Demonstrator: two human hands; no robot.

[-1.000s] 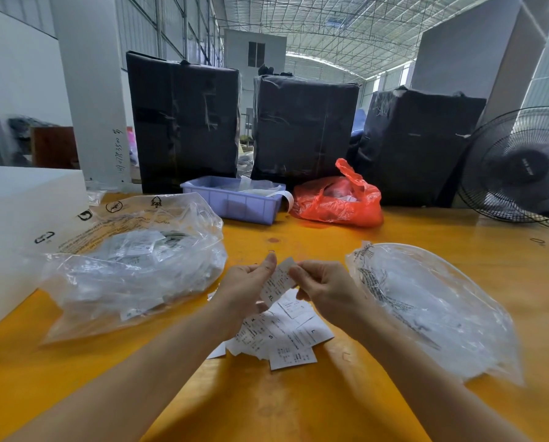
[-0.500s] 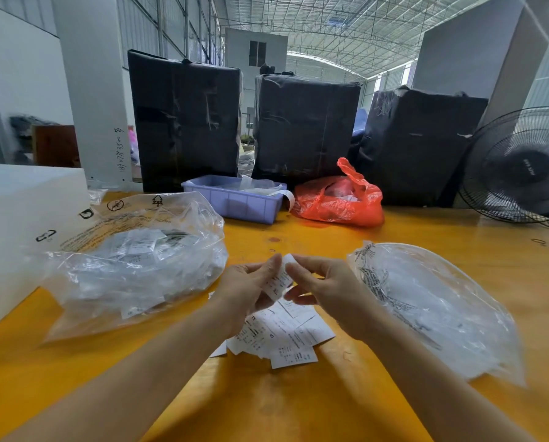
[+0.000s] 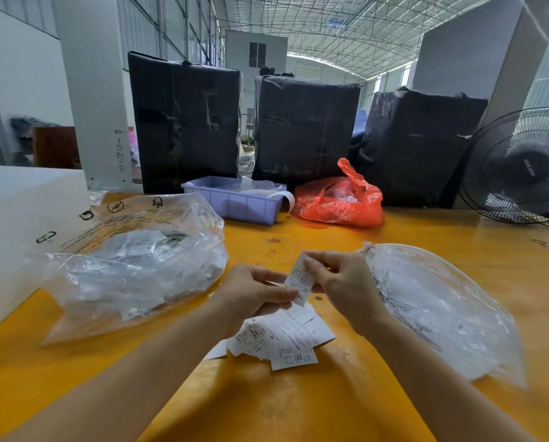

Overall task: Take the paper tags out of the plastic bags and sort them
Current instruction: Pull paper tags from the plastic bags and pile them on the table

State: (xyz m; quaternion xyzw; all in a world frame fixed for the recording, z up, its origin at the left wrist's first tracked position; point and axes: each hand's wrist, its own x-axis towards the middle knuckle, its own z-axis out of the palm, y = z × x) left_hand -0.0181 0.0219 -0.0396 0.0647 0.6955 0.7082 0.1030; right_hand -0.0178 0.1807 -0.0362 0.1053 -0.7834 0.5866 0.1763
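A small white paper tag (image 3: pixel 298 280), a narrow rectangle printed with fine black text and the letters "XL" at its lower end, is held upright above the middle of an orange table (image 3: pixel 298 406). The right hand (image 3: pixel 346 287) pinches its upper edge between thumb and fingertips, and the left hand (image 3: pixel 251 293) pinches its lower part with curled fingers, so the two hands nearly meet around it.

Directly beneath the hands, a loose heap of tags (image 3: pixel 286 341) lies flat on the tabletop, thin matte slips overlapping at angles, some showing "S" and "L".

To the left sits a large clear plastic bag (image 3: pixel 133 266), crinkled and glossy, puffed up and holding many more white tags; black printed symbols mark its upper side. To the right lies a second clear bag (image 3: pixel 439 307), flatter and smoother, with black lettering near its mouth; what it holds is too blurred to tell.

The table is smooth, glossy wood with faint knots. At its far edge are a shallow lilac plastic tray (image 3: pixel 235 202), rectangular with a rim, and just beside it a crumpled red plastic bag (image 3: pixel 340 202). Behind these stand three tall blocks wrapped in black plastic film (image 3: pixel 187 122). A black wire-cage fan (image 3: pixel 521 167) stands at the far right, and a white box (image 3: pixel 15 224) at the left edge.
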